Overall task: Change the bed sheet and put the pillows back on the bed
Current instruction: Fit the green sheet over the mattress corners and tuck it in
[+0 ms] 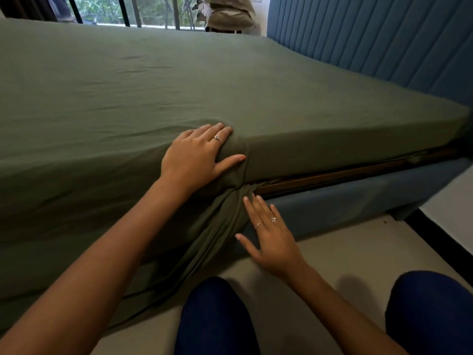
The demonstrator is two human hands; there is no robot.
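Note:
An olive-green bed sheet (153,85) covers the mattress, smooth on top with a few creases. At the near corner its loose cloth is gathered into a hanging bunch (217,226) that reaches the floor. My left hand (197,155) lies flat over the mattress corner, fingers spread on top and thumb down the side. My right hand (268,234) is lower, fingers straight, touching the hanging bunch beside the bed base. A heap of pillows and bedding (225,14) sits at the far side by the window.
A blue padded headboard (371,39) runs along the right. The blue bed base (345,203) and a wooden slat (332,175) show under the mattress. My knees in dark blue are on the pale floor (345,249). A window (143,8) lies beyond the bed.

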